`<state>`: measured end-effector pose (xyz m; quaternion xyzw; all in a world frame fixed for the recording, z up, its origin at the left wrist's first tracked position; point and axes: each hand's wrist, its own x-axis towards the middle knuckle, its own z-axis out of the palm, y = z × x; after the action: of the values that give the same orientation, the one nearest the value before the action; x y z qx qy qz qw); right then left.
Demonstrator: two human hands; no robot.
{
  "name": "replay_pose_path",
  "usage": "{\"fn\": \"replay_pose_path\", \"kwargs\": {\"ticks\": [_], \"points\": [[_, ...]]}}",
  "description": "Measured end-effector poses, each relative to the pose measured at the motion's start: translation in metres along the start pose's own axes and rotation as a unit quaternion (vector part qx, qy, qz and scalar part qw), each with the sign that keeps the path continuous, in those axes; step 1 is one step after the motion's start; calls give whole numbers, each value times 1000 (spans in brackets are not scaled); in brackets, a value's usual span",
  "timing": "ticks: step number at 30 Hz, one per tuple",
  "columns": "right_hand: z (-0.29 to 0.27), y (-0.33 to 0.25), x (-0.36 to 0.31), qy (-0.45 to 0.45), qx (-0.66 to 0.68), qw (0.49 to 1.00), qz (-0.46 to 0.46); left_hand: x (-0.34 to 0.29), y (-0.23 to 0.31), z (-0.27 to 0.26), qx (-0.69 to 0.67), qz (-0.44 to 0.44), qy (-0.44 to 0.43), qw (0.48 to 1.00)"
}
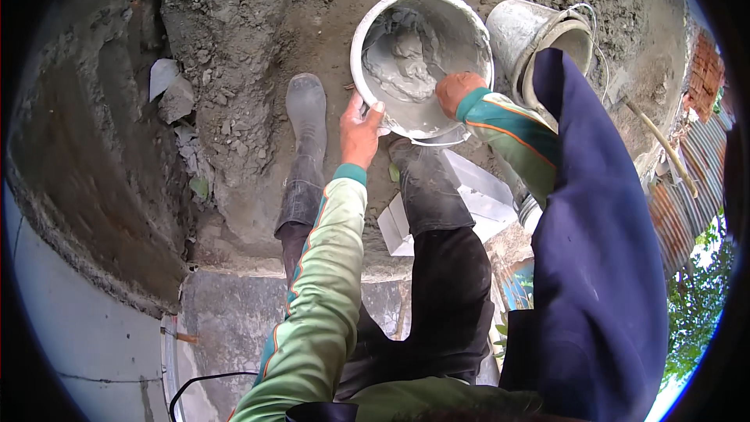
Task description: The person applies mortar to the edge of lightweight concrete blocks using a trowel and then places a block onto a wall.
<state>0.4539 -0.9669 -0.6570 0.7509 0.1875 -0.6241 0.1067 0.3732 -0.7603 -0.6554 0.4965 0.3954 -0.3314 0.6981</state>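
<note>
A round pale bucket (359, 55) stands tilted on the ground in front of me, with wet grey mortar (406, 62) inside. My left hand (360, 131) grips its near-left rim, thumb over the edge and fingers along the outer wall. Inside the near-right part of the opening, my right hand (459, 92) is closed in a fist. A thin dark piece shows beside its knuckles, over the mortar, but most of whatever the fist holds is hidden. A wire handle hangs at the bucket's near side.
More mortar-stained buckets (519, 31) lie at the right of mine. A white box-like piece (480, 187) is by my right boot. Rubble and soil (226, 86) cover the left, beside a wall (94, 156). A stick (664, 141) and rusty corrugated sheets (699, 160) are far right.
</note>
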Motion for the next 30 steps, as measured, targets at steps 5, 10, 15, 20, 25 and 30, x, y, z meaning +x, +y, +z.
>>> {"fn": "replay_pose_path", "kwargs": {"ticks": [5, 10, 15, 20, 25, 30], "points": [[2, -6, 13, -37, 153, 987, 32, -2, -4, 4, -18, 1, -12, 1000], [-6, 10, 7, -125, 631, 759, -103, 3, -6, -2, 26, -9, -1, 1000], [15, 27, -66, -197, 886, 413, -78, 2, -25, -12, -9, -11, 13, 1000], [19, 29, -27, -40, 819, 570, 49, 9, -27, 15, -118, -105, -49, 986], [51, 55, 20, -60, 518, 852, -42, 24, -35, 26, -67, -137, -64, 986], [-18, 45, -86, -10, 77, 994, 71, -22, 6, 50, -77, -131, 25, 988]]}}
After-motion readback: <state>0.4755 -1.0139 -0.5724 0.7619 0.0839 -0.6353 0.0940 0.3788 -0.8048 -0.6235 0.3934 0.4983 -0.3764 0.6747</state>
